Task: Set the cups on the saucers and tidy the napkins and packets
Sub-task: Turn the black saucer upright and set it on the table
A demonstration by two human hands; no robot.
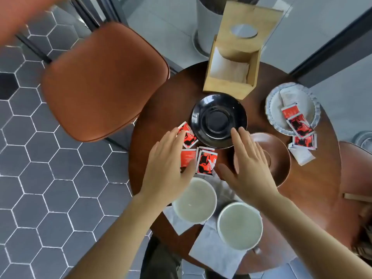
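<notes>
Head view – hands [211,168] cover packets [198,156], brown saucer [281,158]

Bench [173,101]: dark reddish-brown wood. Black saucer [219,120]: glossy. Brown saucer [279,158]: reddish. Cups [194,200]: white. Packets [207,162]: red, printed with black figures, edged white. Napkins [213,252]: pale grey-white. Plate [271,117]: pale grey. Holder [231,85]: light wood. Chair [104,81]: rust-brown. Floor [40,178]: grey hexagon tiles, white-lined.

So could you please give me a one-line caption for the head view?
Both open hands, left hand and right hand, reach toward packets beside a black saucer.
</notes>
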